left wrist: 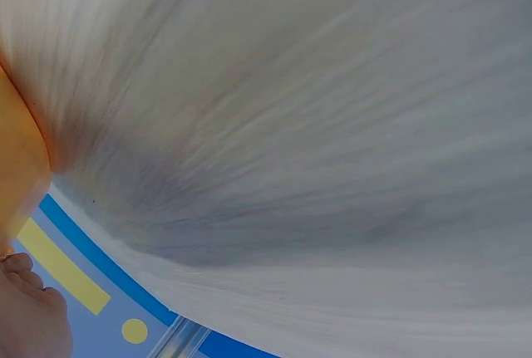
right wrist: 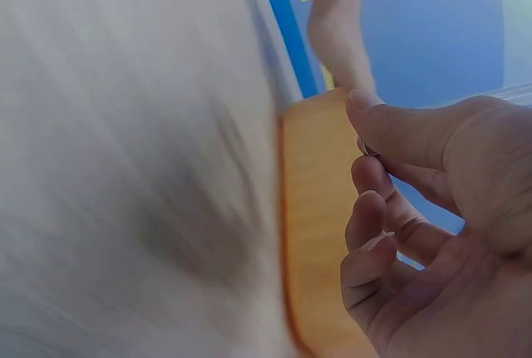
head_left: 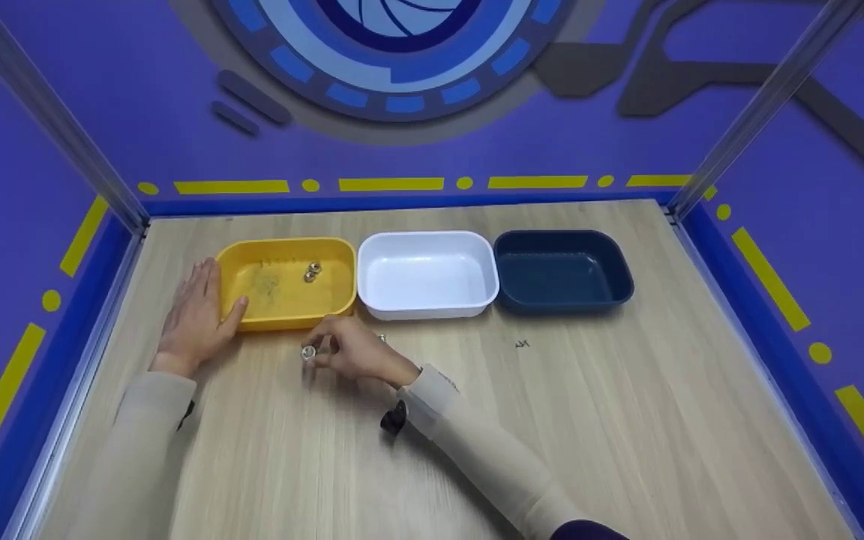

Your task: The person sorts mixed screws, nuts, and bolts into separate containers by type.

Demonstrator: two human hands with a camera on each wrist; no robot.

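My left hand (head_left: 196, 319) lies flat along the left side of the yellow bin (head_left: 289, 325), fingers straight and thumb at its front corner. In the left wrist view, part of that hand (left wrist: 33, 308) shows beside the bin's wall. My right hand (head_left: 353, 349) pinches a small, round, shiny metal nut (head_left: 308, 352) between thumb and index finger, just in front of the yellow bin. The right wrist view shows only an edge of the nut (right wrist: 366, 149) between the fingertips. Inside the yellow bin lie a couple of shiny metal nuts (head_left: 312, 271) and a patch of tiny dark pieces (head_left: 267, 285).
A white bin (head_left: 428, 311) and a dark blue bin (head_left: 563, 306) stand in a row right of the yellow one. Small dark pieces (head_left: 522, 344) lie before the blue bin. Another small metal piece (head_left: 382, 338) shows behind my right wrist. Purple walls (head_left: 432, 165) enclose the table.
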